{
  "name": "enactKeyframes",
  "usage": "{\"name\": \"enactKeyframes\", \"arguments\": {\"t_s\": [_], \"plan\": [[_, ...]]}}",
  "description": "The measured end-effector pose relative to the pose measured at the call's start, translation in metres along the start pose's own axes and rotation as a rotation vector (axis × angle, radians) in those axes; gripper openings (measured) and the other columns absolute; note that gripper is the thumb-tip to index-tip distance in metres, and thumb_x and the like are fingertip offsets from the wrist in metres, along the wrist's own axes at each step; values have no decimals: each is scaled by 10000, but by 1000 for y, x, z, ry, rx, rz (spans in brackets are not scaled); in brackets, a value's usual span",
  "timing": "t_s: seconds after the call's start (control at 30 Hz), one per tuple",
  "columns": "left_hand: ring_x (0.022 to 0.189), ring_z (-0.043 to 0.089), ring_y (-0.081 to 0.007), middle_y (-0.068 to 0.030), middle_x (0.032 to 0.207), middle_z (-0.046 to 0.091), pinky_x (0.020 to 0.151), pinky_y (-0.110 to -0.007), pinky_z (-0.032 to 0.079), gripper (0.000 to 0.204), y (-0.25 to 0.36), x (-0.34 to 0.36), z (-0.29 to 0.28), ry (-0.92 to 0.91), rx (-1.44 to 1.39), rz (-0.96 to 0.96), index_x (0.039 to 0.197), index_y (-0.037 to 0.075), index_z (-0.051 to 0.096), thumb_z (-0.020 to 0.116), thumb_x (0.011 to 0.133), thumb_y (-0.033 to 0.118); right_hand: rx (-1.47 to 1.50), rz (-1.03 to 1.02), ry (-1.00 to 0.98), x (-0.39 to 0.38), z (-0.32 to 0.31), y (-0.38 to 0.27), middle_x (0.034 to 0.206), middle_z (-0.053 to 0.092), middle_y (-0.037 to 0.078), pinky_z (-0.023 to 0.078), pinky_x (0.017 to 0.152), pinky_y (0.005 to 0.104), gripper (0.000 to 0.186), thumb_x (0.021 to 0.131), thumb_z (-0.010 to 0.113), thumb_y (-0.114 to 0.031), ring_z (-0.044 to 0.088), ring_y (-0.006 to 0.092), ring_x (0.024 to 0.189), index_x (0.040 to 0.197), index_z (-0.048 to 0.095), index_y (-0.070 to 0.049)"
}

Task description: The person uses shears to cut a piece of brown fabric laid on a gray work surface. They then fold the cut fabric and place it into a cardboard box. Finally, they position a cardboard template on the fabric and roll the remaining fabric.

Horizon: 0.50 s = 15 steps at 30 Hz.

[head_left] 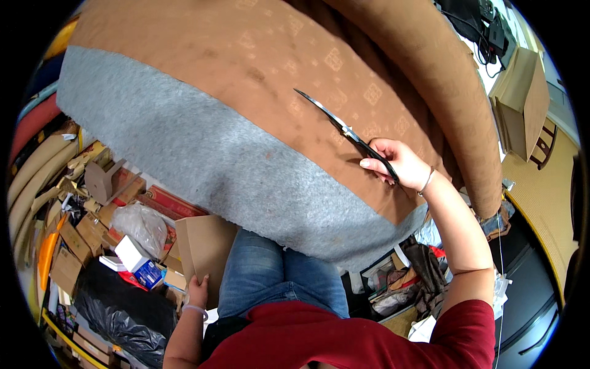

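Observation:
My right hand (pixel 399 163) grips long black-handled scissors (pixel 356 138), whose blades point up and left over brown patterned fabric (pixel 258 49). A broad band of grey felt-like material (pixel 160 141) lies along the fabric's near side and hangs over my thighs. Down at the lower left, my left hand (pixel 198 290) holds a brown cardboard piece (pixel 200 246) beside my left leg, its fingers wrapped on the edge.
A thick brown roll (pixel 430 61) curves along the upper right, with black cords (pixel 495 37) and a cardboard box (pixel 516 104) beyond. Piled cartons, a clear plastic bag (pixel 138 227) and a black bag (pixel 123 307) crowd the lower left. Coloured rolls (pixel 27 129) line the left.

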<state>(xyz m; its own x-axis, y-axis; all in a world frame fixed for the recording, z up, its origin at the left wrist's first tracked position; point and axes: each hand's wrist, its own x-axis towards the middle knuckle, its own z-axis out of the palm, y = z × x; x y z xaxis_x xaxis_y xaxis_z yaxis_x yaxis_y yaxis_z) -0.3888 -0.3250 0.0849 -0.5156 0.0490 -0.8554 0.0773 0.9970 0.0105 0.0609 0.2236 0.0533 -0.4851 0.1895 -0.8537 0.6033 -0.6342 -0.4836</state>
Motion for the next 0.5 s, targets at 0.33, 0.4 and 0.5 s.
{"name": "enactKeyframes", "arguments": {"t_s": [0.33, 0.4, 0.5], "plan": [[964, 652, -181, -109, 1055, 712, 858, -309, 503, 256, -10, 4, 4, -24, -142, 68, 1149, -3, 616, 674, 948, 145, 7, -67, 3, 14, 12, -19, 601, 517, -61, 362, 485, 210, 369, 908, 739, -366, 476, 39, 522, 750, 511, -122], [974, 653, -183, -109, 1064, 712, 869, -305, 500, 266, -6, 3, 3, -28, -124, 71, 1162, -4, 615, 672, 948, 143, -16, -64, 8, 16, 13, -18, 611, 524, -57, 365, 487, 208, 347, 919, 725, -363, 475, 39, 523, 779, 526, -116], [966, 656, -188, -113, 1062, 712, 864, -307, 503, 262, -8, 4, 4, -21, -114, 64, 1156, -8, 615, 672, 948, 140, -26, -60, 0, 17, 12, -19, 620, 532, -51, 367, 484, 208, 326, 930, 712, -359, 473, 40, 521, 809, 542, -108]]}}
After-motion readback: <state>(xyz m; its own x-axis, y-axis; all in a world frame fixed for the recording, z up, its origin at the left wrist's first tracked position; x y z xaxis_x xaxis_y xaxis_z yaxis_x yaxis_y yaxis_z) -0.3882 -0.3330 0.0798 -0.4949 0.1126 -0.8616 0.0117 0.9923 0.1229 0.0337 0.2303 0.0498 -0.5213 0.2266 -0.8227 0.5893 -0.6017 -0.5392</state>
